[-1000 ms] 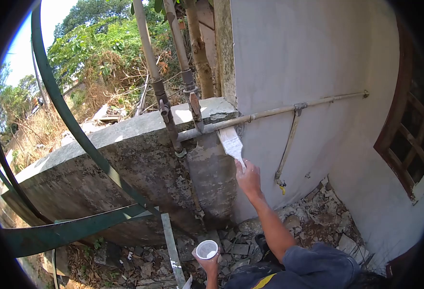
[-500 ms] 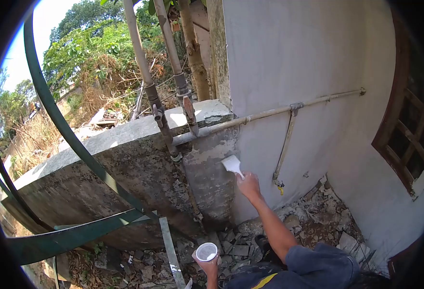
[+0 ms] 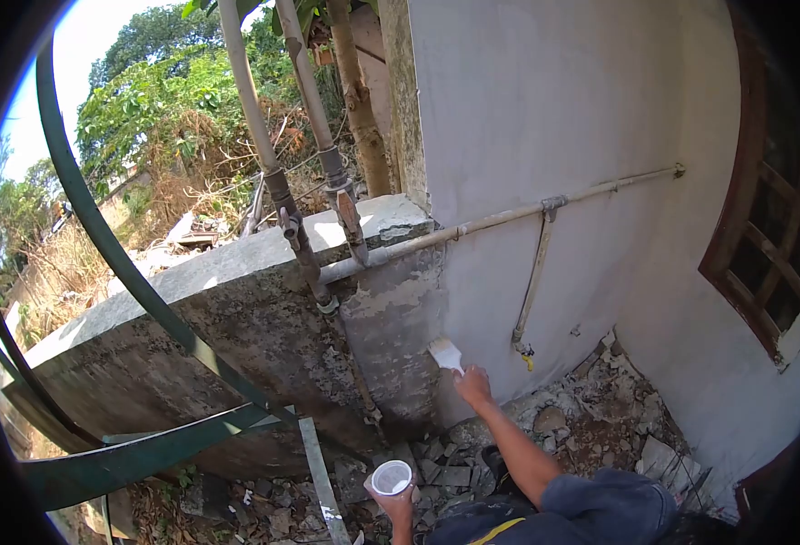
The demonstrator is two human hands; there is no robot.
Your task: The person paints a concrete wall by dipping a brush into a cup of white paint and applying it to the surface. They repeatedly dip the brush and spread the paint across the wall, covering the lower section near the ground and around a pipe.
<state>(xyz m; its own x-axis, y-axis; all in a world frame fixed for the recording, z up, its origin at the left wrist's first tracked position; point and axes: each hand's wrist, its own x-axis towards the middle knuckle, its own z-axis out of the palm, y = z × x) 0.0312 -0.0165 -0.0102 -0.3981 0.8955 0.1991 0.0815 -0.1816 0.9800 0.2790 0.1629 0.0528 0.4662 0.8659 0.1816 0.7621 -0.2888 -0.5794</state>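
Observation:
My right hand (image 3: 473,386) is closed round the handle of a white brush (image 3: 446,354). The brush head touches the wall where the grey patch (image 3: 391,341) meets the white-painted wall (image 3: 545,118), below the horizontal pipe (image 3: 491,218). Lower down, my left hand (image 3: 394,505) holds a small white cup (image 3: 392,477) by its side, with the opening facing up. Some white material shows inside the cup.
Upright pipes with valves (image 3: 291,227) stand left of the patch, by a low concrete wall (image 3: 191,363). Green curved metal bars (image 3: 145,454) cross the left side. A yellow tap (image 3: 527,360) hangs at the right. Rubble (image 3: 554,427) covers the ground.
My right hand and the brush have moved down and slightly right along the wall. My left hand still holds the cup in nearly the same place. The view has shifted slightly.

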